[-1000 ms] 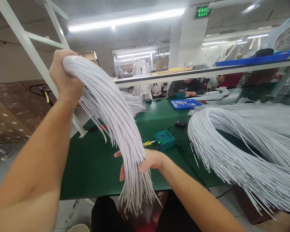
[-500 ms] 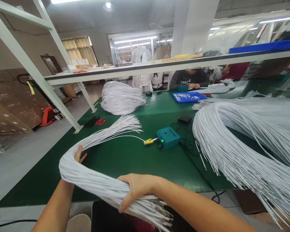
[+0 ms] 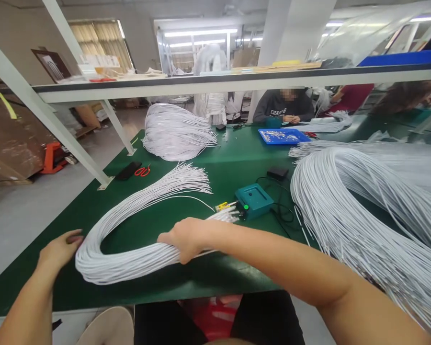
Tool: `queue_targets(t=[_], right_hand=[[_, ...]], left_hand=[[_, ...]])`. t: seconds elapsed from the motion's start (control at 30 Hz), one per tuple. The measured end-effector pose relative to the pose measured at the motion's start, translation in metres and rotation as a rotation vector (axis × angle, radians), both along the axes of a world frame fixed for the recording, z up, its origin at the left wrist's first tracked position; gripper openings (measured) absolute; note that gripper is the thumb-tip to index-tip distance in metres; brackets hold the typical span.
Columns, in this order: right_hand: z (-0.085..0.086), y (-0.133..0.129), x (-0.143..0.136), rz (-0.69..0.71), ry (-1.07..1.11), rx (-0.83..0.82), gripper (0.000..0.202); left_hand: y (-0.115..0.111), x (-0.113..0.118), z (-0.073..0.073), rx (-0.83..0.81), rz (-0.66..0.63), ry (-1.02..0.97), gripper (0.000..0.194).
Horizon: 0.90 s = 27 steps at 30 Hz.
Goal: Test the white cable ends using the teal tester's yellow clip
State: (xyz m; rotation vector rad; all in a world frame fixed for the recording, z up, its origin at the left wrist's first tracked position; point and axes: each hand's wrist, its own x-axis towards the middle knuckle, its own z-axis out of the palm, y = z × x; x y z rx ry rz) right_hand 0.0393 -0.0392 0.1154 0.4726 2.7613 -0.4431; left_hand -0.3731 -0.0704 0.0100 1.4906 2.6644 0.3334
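One green tabletop (image 3: 233,158) supports all wire bundles. At the right lies a large looped bundle (image 3: 319,191) of white wires. At center-left, the U-shaped wire bundle (image 3: 122,263) lies with its bend toward the left. A coiled wire bundle (image 3: 172,134) occupies the far side. The right hand (image 3: 187,239) is clamped on the near leg of the U-shaped wire bundle. The left hand (image 3: 59,249) is beside the bend, fingers spread; contact cannot be determined. Beyond the right forearm: blue tray (image 3: 280,143), teal device (image 3: 258,201). Far left: red-handled scissors (image 3: 142,171).
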Motion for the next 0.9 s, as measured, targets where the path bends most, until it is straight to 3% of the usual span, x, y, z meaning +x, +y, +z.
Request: queue_targets(t=[0.07,0.13,0.23,0.3,0.43,0.47,0.57,0.7,0.9], right_hand=[[-0.024,-0.003,-0.003,0.016,-0.016,0.143,0.049],[-0.056,-0.013,-0.005,-0.033,0.061,0.203,0.049],[-0.095,-0.033,-0.008,-0.171,0.229,0.196,0.084],[-0.110,-0.045,-0.009,-0.257,0.326,0.245,0.091],[-0.125,-0.055,-0.005,-0.272,0.506,0.348,0.081],[-0.129,-0.055,-0.003,-0.251,0.548,0.365,0.079],[-0.140,-0.053,0.002,-0.209,0.643,0.390,0.074],[-0.150,-0.049,0.003,-0.191,0.703,0.391,0.072],[-0.154,-0.044,0.003,-0.172,0.743,0.375,0.074]], left_hand=[[0.005,-0.009,0.009,0.007,0.058,-0.021,0.019],[0.011,-0.003,0.022,0.076,0.036,-0.059,0.029],[0.026,0.040,0.038,0.153,-0.147,-0.214,0.041],[0.038,0.085,0.041,0.146,-0.314,-0.354,0.045],[0.064,0.184,0.023,-0.108,-0.735,-0.517,0.047],[0.071,0.205,0.016,-0.151,-0.829,-0.477,0.044],[0.096,0.251,-0.005,-0.058,-1.032,-0.204,0.040],[0.140,0.274,-0.026,0.004,-1.010,0.024,0.042],[0.213,0.264,-0.042,-0.028,-0.759,0.028,0.054]])
